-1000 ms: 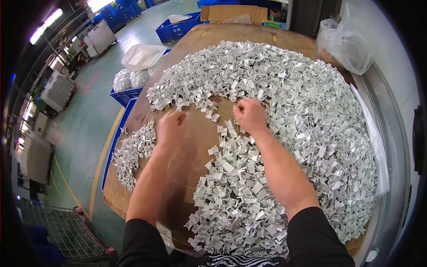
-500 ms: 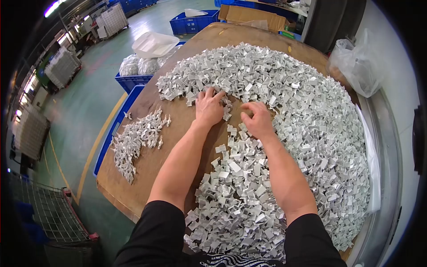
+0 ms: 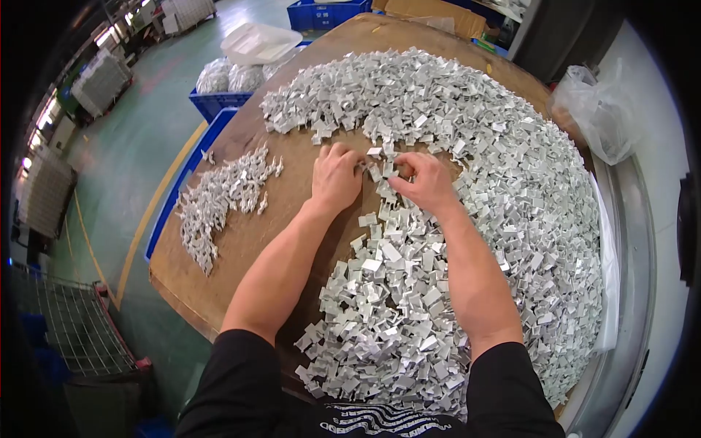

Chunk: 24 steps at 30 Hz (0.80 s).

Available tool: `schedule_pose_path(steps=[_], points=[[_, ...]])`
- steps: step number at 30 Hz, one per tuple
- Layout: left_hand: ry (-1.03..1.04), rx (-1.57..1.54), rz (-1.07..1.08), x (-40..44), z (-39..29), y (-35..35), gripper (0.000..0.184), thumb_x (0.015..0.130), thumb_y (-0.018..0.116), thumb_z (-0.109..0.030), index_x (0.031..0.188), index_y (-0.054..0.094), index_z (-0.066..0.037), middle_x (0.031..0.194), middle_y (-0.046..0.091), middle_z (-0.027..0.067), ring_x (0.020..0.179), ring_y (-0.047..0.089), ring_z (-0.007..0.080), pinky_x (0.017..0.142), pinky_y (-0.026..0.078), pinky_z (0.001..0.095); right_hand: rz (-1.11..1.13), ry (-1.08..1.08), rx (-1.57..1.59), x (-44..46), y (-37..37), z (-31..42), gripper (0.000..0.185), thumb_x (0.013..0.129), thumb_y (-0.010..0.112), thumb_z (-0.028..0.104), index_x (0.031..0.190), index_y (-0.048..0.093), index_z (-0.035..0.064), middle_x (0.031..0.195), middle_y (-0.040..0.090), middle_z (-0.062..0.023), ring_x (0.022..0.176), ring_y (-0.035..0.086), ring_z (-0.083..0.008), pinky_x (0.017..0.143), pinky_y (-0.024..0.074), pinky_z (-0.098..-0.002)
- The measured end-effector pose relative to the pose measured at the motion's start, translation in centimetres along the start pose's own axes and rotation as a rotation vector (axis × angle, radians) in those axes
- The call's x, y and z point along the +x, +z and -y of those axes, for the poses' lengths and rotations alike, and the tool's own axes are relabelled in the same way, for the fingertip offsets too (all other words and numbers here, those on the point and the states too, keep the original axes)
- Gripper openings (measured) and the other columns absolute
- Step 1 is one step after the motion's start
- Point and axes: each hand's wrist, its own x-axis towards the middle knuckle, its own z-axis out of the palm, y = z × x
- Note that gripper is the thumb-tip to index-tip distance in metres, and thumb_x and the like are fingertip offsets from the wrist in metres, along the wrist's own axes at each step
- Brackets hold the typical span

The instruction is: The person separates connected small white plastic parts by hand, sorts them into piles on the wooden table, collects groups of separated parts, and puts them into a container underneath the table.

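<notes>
A large curved heap of small silvery metal parts (image 3: pixel 511 190) covers much of the brown table (image 3: pixel 248 285). My left hand (image 3: pixel 336 176) is closed at the inner edge of the heap, its fingertips bent down beside a few loose parts; what they hold is too small to name. Facing it, my right hand (image 3: pixel 423 179) has thumb and forefinger pinched at a silvery part (image 3: pixel 392 172) in the small cluster between the hands. A smaller pile of thin, irregular silvery pieces (image 3: pixel 226 193) lies on the table to the left.
Blue crates (image 3: pixel 219 104) with bagged goods and a white plastic tray (image 3: pixel 261 44) stand beyond the left table edge. A clear plastic bag (image 3: pixel 600 117) is at the back right. A cardboard box (image 3: pixel 438 16) sits behind the table, a wire cage (image 3: pixel 73 321) at lower left.
My left hand came from the left to the heap's inner edge, and its spread fingers have since closed. My right hand has closed on a part. The camera view has shifted.
</notes>
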Motion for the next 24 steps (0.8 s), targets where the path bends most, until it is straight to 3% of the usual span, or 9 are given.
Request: schedule_pose_path(steps=[1, 8, 10, 12, 16, 17, 19, 21, 24], points=[[0.017, -0.032, -0.023, 0.0, 0.1, 0.2, 0.017, 0.078, 0.069, -0.010, 0.095, 0.070, -0.008, 0.096, 0.063, 0.0097, 0.098, 0.057, 0.0315, 0.086, 0.048, 0.0411, 0.019, -0.047, -0.060, -0.1, 0.1, 0.1, 0.027, 0.074, 0.073, 0.032, 0.091, 0.069, 0.0116, 0.076, 0.063, -0.0055, 0.080, 0.062, -0.0270, 0.071, 0.0496, -0.0394], [-0.034, -0.139, 0.080, 0.2, 0.7, -0.6, 0.013, 0.083, 0.068, -0.013, 0.094, 0.066, -0.007, 0.096, 0.062, 0.0115, 0.095, 0.060, 0.0311, 0.084, 0.049, 0.0406, 0.048, 0.032, 0.049, 0.3, -0.1, -0.1, 0.015, 0.075, 0.066, 0.021, 0.082, 0.067, 0.0079, 0.078, 0.062, -0.0087, 0.082, 0.062, -0.0286, 0.075, 0.0500, -0.0393], [-0.087, -0.206, 0.113, 0.3, 1.0, -1.0, 0.014, 0.084, 0.067, -0.014, 0.095, 0.066, -0.007, 0.096, 0.062, 0.0119, 0.095, 0.060, 0.0310, 0.084, 0.049, 0.0403, 0.067, 0.138, 0.217, 0.3, -0.5, -0.1, 0.016, 0.076, 0.063, 0.018, 0.083, 0.066, 0.0044, 0.078, 0.064, -0.0098, 0.081, 0.061, -0.0281, 0.074, 0.0493, -0.0374], [-0.145, -0.059, 0.156, 0.7, 1.5, -1.7, 0.013, 0.084, 0.067, -0.014, 0.095, 0.066, -0.007, 0.097, 0.063, 0.0116, 0.096, 0.060, 0.0313, 0.085, 0.048, 0.0404, 0.112, 0.308, 0.378, 0.1, -1.1, 0.1, 0.019, 0.077, 0.061, 0.020, 0.084, 0.066, 0.0028, 0.077, 0.065, -0.0104, 0.079, 0.060, -0.0280, 0.073, 0.0489, -0.0365], [-0.298, 0.326, 0.098, 0.9, 2.7, -4.3, 0.013, 0.082, 0.067, -0.011, 0.095, 0.067, -0.008, 0.102, 0.064, 0.0120, 0.099, 0.059, 0.0323, 0.087, 0.047, 0.0406, -0.054, -0.037, 0.263, 0.2, -0.2, -2.1, 0.022, 0.087, 0.059, 0.021, 0.088, 0.065, 0.0002, 0.077, 0.065, -0.0065, 0.076, 0.060, -0.0178, 0.071, 0.0465, -0.0316], [-0.316, 0.396, 0.084, 0.9, 2.9, -4.9, 0.016, 0.083, 0.065, -0.012, 0.098, 0.067, -0.008, 0.104, 0.063, 0.0125, 0.101, 0.059, 0.0325, 0.088, 0.046, 0.0414, 0.048, 0.041, 0.150, 0.3, -0.5, -2.8, 0.027, 0.090, 0.061, 0.027, 0.094, 0.066, 0.0006, 0.089, 0.068, -0.0085, 0.092, 0.061, -0.0217, 0.082, 0.0471, -0.0340], [-0.345, 0.539, 0.066, 0.8, 3.0, -5.8, 0.021, 0.084, 0.061, -0.012, 0.104, 0.067, -0.008, 0.107, 0.063, 0.0133, 0.106, 0.058, 0.0328, 0.090, 0.045, 0.0431, -0.148, -0.042, 0.138, 0.6, 0.0, -1.5, 0.033, 0.089, 0.061, 0.035, 0.090, 0.068, 0.0029, 0.094, 0.069, -0.0103, 0.094, 0.061, -0.0278, 0.084, 0.0475, -0.0369], [-0.141, 0.282, 0.015, 1.3, 1.8, -4.5, 0.025, 0.082, 0.063, -0.014, 0.106, 0.067, -0.008, 0.112, 0.062, 0.0132, 0.110, 0.055, 0.0324, 0.092, 0.044, 0.0453, -0.270, -0.169, 0.026, 0.9, 1.2, -1.7, 0.035, 0.088, 0.063, 0.041, 0.091, 0.069, 0.0063, 0.105, 0.069, -0.0101, 0.101, 0.059, -0.0315, 0.089, 0.0475, -0.0397], [0.181, -0.189, 0.051, 3.6, 1.7, 0.9, 0.037, 0.079, 0.065, -0.017, 0.116, 0.066, -0.012, 0.126, 0.057, 0.0121, 0.120, 0.050, 0.0321, 0.096, 0.042, 0.0490, -0.145, -0.174, 0.059, 0.4, 1.2, -1.1, 0.036, 0.087, 0.064, 0.043, 0.089, 0.069, 0.0065, 0.099, 0.070, -0.0103, 0.101, 0.059, -0.0310, 0.088, 0.0472, -0.0409]])
